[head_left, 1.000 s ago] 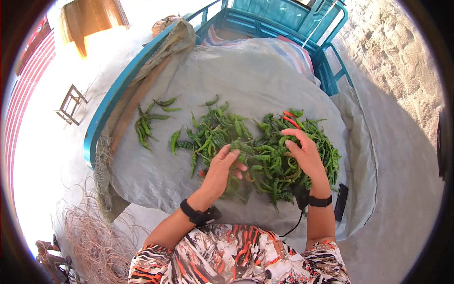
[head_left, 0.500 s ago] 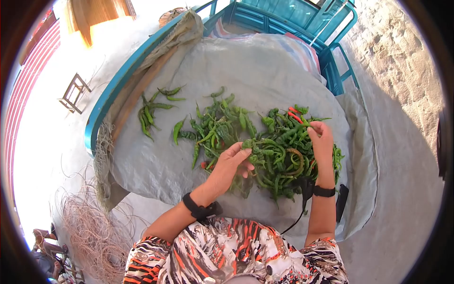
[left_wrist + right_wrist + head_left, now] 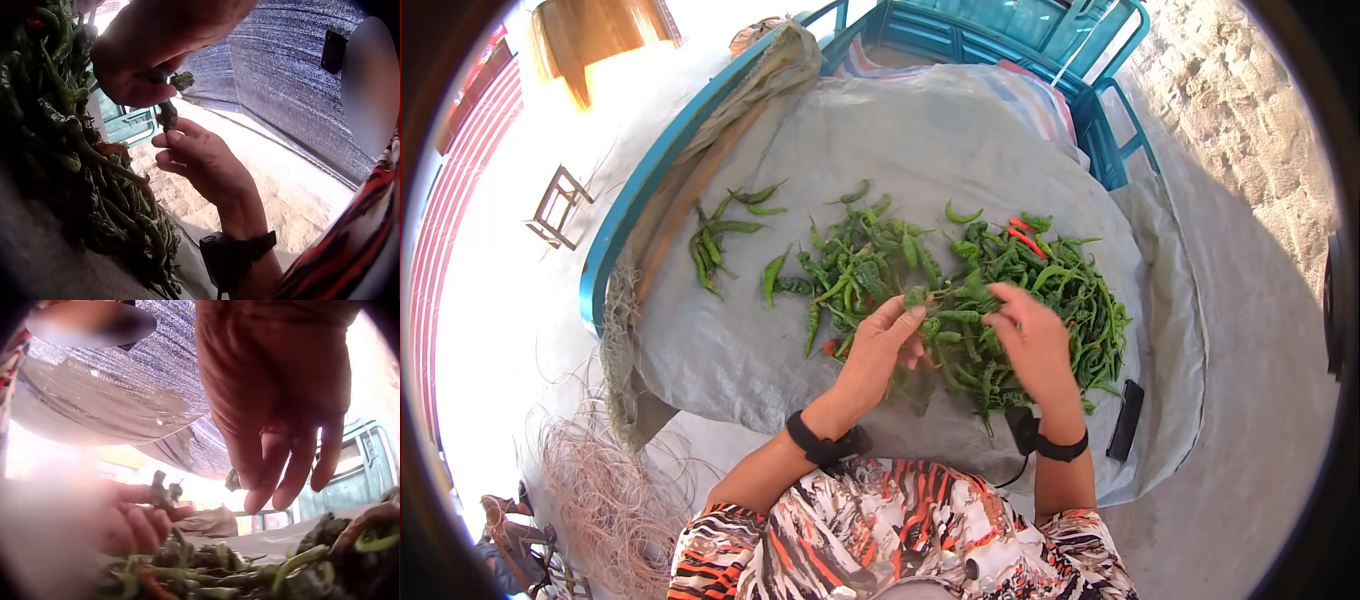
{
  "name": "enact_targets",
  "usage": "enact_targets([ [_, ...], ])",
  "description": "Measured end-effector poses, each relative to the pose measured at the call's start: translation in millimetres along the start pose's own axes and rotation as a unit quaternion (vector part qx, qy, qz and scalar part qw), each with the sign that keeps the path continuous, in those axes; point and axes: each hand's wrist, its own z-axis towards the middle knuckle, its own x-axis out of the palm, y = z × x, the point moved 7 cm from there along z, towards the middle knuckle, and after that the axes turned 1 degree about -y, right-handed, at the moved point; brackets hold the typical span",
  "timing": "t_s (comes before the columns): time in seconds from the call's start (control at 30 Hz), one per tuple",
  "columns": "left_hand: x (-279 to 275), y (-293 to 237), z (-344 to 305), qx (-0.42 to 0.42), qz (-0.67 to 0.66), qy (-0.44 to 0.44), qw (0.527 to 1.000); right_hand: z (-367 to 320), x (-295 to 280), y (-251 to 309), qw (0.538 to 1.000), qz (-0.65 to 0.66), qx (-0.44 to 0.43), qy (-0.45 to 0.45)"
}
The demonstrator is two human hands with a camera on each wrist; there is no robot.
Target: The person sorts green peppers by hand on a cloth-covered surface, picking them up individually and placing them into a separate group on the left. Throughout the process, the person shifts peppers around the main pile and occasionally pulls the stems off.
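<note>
My left hand (image 3: pixel 872 355) pinches a small green pepper (image 3: pixel 915 297) by thumb and fingertips, above the middle of the pepper heap. Close on its right, my right hand (image 3: pixel 1038 348) has thumb and forefinger on another green pepper (image 3: pixel 974 293). In the left wrist view, a dark green pepper (image 3: pixel 168 115) reaches from the left hand (image 3: pixel 156 47) to the right hand's (image 3: pixel 209 162) fingertips. The right wrist view shows a pepper piece (image 3: pixel 233 480) at the right hand's (image 3: pixel 275 412) fingertips, while the left hand (image 3: pixel 134 522) holds a dark pepper (image 3: pixel 164 491).
Green peppers (image 3: pixel 1090 320) with red ones (image 3: pixel 1027 242) lie on a grey sheet (image 3: pixel 960 140); a small group (image 3: pixel 708 248) lies at the left. A black phone-like object (image 3: pixel 1126 420) lies at right. A teal rail (image 3: pixel 655 165) edges the left side.
My right hand has moved left and down from beside the red peppers, toward the left hand, with a green pepper at its fingertips. The left hand has hardly moved.
</note>
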Motion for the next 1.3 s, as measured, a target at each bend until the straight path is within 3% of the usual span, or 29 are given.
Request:
enact_targets([
  [0.03, -2.7, 1.6, 0.5, -0.002, 0.003, -0.006, 1.000, 2.2, -9.7, -6.0, 0.998, -0.005, 0.010, -0.061],
  [0.13, -5.3, 5.5, 3.3, 0.008, 0.032, -0.015, 0.999, 0.5, -27.7, 6.5, 0.971, -0.097, -0.075, -0.206],
  [0.17, -1.0, 3.9, 2.9, 0.018, 0.061, -0.002, 0.998, 0.6, -12.0, -2.8, 0.992, 0.080, 0.013, -0.101],
  [0.27, 14.1, -3.0, -1.1, 0.040, 0.163, 0.037, 0.985, -10.6, 21.5, 24.2, 0.947, 0.309, 0.052, 0.069],
  [0.3, 17.2, -3.8, -2.0, 0.044, 0.205, 0.047, 0.977, -10.8, 30.2, 24.9, 0.943, 0.322, 0.033, 0.073],
  [0.4, 19.6, -6.6, -4.8, 0.097, 0.263, 0.069, 0.957, -5.6, 15.4, 26.7, 0.956, 0.294, -0.005, 0.015],
  [0.43, 19.1, -8.7, -5.9, 0.121, 0.271, 0.075, 0.952, -4.6, 13.4, 13.9, 0.953, 0.297, 0.042, 0.032],
  [0.53, 9.7, -17.9, -5.4, 0.128, 0.158, 0.046, 0.978, 6.9, -15.0, -7.8, 0.956, 0.276, 0.094, -0.041],
  [0.57, 7.9, -18.1, -2.6, 0.116, 0.156, 0.050, 0.980, 9.7, -26.7, -8.9, 0.972, 0.185, 0.074, -0.125],
  [0.67, 5.8, -13.1, 6.1, 0.089, 0.130, 0.075, 0.985, 9.8, -32.2, 8.2, 0.976, -0.059, -0.067, -0.197],
  [0.7, 7.3, -8.9, 6.5, 0.084, 0.109, 0.091, 0.986, 7.5, -12.5, 6.8, 0.989, 0.120, 0.039, -0.081],
  [0.73, 9.4, -5.8, 6.1, 0.078, 0.089, 0.107, 0.987, 4.5, 1.0, 18.9, 0.979, 0.196, 0.041, -0.019],
  [0.8, 15.7, -5.2, 4.4, 0.076, 0.171, 0.128, 0.974, -4.0, 36.1, 20.8, 0.933, 0.356, 0.051, 0.013],
  [0.93, 18.7, -12.5, -2.5, 0.101, 0.280, 0.113, 0.948, -8.7, 47.9, 15.3, 0.930, 0.361, 0.060, -0.018],
  [1.03, 18.5, -38.1, -8.0, 0.241, 0.451, 0.073, 0.857, -8.9, 34.3, -1.0, 0.907, 0.406, 0.106, -0.043],
  [1.13, 10.9, -64.0, 5.4, 0.289, 0.500, 0.016, 0.816, -0.6, 3.8, -21.1, 0.895, 0.415, 0.130, -0.103],
  [1.2, 12.0, -73.4, 18.2, 0.326, 0.561, 0.008, 0.761, 3.9, -12.0, -39.2, 0.880, 0.421, 0.131, -0.177],
  [1.23, 12.6, -76.1, 26.7, 0.327, 0.589, 0.005, 0.739, 2.0, -18.4, -50.7, 0.887, 0.366, 0.141, -0.243],
  [1.3, 12.2, -74.1, 49.2, 0.356, 0.629, 0.003, 0.691, -3.7, -18.0, -67.8, 0.910, 0.287, 0.140, -0.266],
])
